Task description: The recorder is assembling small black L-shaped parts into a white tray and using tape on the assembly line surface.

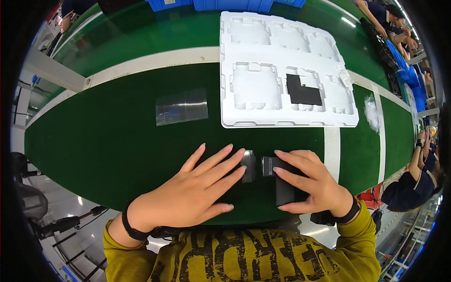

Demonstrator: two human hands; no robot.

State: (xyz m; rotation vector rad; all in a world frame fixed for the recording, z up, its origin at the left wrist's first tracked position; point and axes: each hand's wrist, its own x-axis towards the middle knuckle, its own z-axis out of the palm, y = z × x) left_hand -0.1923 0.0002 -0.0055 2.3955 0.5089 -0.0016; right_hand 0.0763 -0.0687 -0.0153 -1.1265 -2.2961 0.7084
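Observation:
My left hand (197,188) lies with fingers spread, its fingertips at the edge of a small dark, shiny strip (249,170) on the green mat (117,155). My right hand (312,185) curves over a flat black L-shaped piece (284,190), fingertips on its upper part and thumb at its lower side. A grey printed patch (268,166) shows on that piece's left arm. A narrow gap separates strip and piece. Beyond my hands, a white moulded tray (291,56) holds a similar black L-shaped piece (300,91) in a front-row pocket.
A clear plastic sheet (182,108) lies left of the tray. Crumpled clear plastic (371,113) rests at the right. Blue bins (232,4) stand at the far edge. A white frame bar (155,61) crosses the table. Other people (413,185) sit at the right.

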